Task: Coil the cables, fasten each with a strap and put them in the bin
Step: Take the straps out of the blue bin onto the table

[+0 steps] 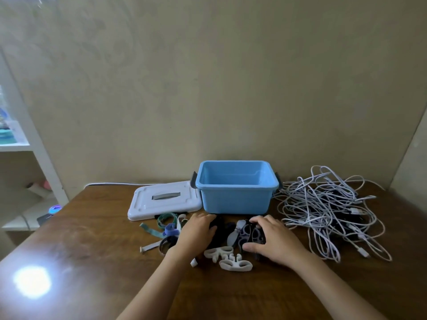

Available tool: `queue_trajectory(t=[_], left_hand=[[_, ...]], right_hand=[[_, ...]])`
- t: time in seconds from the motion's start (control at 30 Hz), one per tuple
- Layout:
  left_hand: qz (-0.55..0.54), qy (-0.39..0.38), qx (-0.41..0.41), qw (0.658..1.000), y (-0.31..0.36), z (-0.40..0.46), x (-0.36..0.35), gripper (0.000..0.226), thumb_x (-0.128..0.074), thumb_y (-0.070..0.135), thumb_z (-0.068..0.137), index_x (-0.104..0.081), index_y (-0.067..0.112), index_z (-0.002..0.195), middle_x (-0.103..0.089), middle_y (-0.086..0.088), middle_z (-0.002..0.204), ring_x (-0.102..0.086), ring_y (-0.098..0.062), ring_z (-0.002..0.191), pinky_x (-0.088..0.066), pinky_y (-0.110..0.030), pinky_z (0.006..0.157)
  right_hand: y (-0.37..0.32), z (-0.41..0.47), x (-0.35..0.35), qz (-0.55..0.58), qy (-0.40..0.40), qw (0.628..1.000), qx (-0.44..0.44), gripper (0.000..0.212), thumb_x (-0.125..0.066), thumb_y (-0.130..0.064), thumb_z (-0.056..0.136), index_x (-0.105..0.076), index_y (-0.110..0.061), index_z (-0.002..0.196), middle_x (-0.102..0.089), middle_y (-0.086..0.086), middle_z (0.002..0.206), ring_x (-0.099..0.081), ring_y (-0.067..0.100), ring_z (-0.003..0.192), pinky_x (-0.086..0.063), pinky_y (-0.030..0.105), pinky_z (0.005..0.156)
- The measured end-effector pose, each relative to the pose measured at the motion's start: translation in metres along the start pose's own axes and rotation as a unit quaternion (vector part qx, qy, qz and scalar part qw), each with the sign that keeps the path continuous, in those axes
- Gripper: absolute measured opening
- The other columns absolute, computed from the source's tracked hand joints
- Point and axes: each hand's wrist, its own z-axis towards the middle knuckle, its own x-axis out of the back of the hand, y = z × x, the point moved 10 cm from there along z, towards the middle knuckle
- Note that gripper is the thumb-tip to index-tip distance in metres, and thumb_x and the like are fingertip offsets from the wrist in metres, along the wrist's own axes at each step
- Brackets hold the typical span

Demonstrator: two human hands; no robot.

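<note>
Head view: blue bin (235,199) open, no cables inside it.

One blue bin (235,199) stands at twelve o'clock on the counter (92,239), with one white lid (164,202) at ten o'clock. One tangled heap of white cables (328,213) lies at two o'clock, too knotted to count. Two white cable winders (227,257) show plainly; the straps (168,227) overlap, number unclear. Two hands are there.
</note>
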Motion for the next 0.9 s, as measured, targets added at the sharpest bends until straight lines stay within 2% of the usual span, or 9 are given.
queue_trajectory(t=[0.17, 0.33, 0.4, 0.47, 0.53, 0.6, 0.67, 0.77, 0.9], left_hand=[[-0.026, -0.021, 0.057, 0.998, -0.004, 0.004, 0.005, 0.011, -0.066, 0.022, 0.092, -0.06, 0.014, 0.09, -0.061, -0.001, 0.087, -0.057, -0.021, 0.082, -0.05, -0.035, 0.072], [-0.061, -0.05, 0.083, 0.993, -0.004, 0.006, -0.002, 0.016, -0.066, 0.014, 0.084, -0.055, 0.014, 0.073, -0.055, -0.003, 0.074, -0.054, -0.02, 0.07, -0.04, -0.03, 0.06], [-0.055, -0.044, 0.081, 0.994, -0.003, 0.006, -0.003, 0.003, -0.066, 0.015, 0.085, -0.069, 0.016, 0.087, -0.062, -0.002, 0.084, -0.06, -0.02, 0.078, -0.042, -0.026, 0.061], [-0.069, -0.025, 0.087, 0.993, -0.003, 0.005, -0.002, 0.029, -0.067, 0.014, 0.087, -0.071, 0.022, 0.115, -0.068, 0.0, 0.106, -0.063, -0.016, 0.092, -0.045, -0.022, 0.07], [-0.085, -0.015, 0.087, 0.993, -0.002, 0.002, 0.0, 0.039, -0.066, 0.012, 0.09, -0.065, 0.024, 0.128, -0.068, 0.003, 0.121, -0.064, -0.015, 0.106, -0.049, -0.022, 0.08], [-0.096, -0.006, 0.082, 0.992, 0.001, -0.002, 0.001, 0.038, -0.066, 0.012, 0.092, -0.062, 0.025, 0.128, -0.068, 0.005, 0.124, -0.063, -0.013, 0.11, -0.052, -0.023, 0.086], [-0.109, 0.014, 0.068, 0.992, 0.005, -0.005, 0.008, 0.031, -0.066, 0.014, 0.092, -0.063, 0.026, 0.121, -0.07, 0.006, 0.118, -0.064, -0.011, 0.106, -0.052, -0.021, 0.084], [-0.124, 0.056, 0.04, 0.99, 0.012, -0.007, 0.029, 0.025, -0.066, 0.016, 0.092, -0.066, 0.03, 0.112, -0.068, 0.009, 0.109, -0.062, -0.008, 0.095, -0.052, -0.018, 0.077], [-0.165, 0.125, -0.031, 0.978, 0.03, -0.006, 0.075, 0.023, -0.068, 0.018, 0.091, -0.073, 0.03, 0.109, -0.066, 0.013, 0.1, -0.062, -0.004, 0.087, -0.056, -0.023, 0.077]], right_hand=[[0.012, -0.013, -0.004, 0.018, -0.047, 0.998, -0.046, 0.091, -0.077, -0.058, 0.081, -0.03, -0.035, 0.155, -0.045, -0.006, 0.149, -0.052, 0.013, 0.13, -0.048, 0.032, 0.102], [0.013, -0.02, 0.003, 0.007, -0.029, 0.998, -0.049, 0.072, -0.074, -0.036, 0.088, -0.039, -0.034, 0.151, -0.055, -0.009, 0.139, -0.059, 0.008, 0.116, -0.051, 0.027, 0.093], [0.011, -0.023, 0.003, 0.007, -0.012, 0.999, -0.039, 0.068, -0.073, -0.027, 0.089, -0.042, -0.035, 0.149, -0.053, -0.009, 0.137, -0.058, 0.009, 0.118, -0.051, 0.024, 0.092], [0.012, -0.026, 0.004, 0.013, 0.01, 0.999, -0.029, 0.065, -0.071, -0.02, 0.089, -0.044, -0.037, 0.146, -0.051, -0.01, 0.137, -0.057, 0.01, 0.121, -0.051, 0.024, 0.092], [0.014, -0.026, 0.008, 0.03, 0.036, 0.999, -0.017, 0.06, -0.068, -0.016, 0.09, -0.049, -0.038, 0.143, -0.05, -0.013, 0.136, -0.058, 0.008, 0.115, -0.05, 0.018, 0.086], [0.015, -0.027, 0.014, 0.053, 0.059, 0.997, -0.003, 0.051, -0.066, -0.016, 0.092, -0.056, -0.037, 0.137, -0.052, -0.016, 0.133, -0.056, 0.001, 0.105, -0.044, 0.009, 0.076], [0.013, -0.027, 0.024, 0.073, 0.086, 0.994, 0.01, 0.039, -0.066, -0.017, 0.094, -0.063, -0.037, 0.128, -0.058, -0.018, 0.127, -0.057, -0.002, 0.101, -0.042, 0.006, 0.072], [0.007, -0.03, 0.046, 0.116, 0.124, 0.985, 0.028, 0.028, -0.066, -0.016, 0.095, -0.07, -0.035, 0.114, -0.064, -0.019, 0.114, -0.06, -0.006, 0.096, -0.044, 0.004, 0.074], [-0.005, -0.026, 0.086, 0.172, 0.185, 0.966, 0.059, 0.028, -0.068, -0.014, 0.094, -0.072, -0.033, 0.114, -0.064, -0.022, 0.112, -0.061, -0.008, 0.1, -0.046, 0.003, 0.079]])
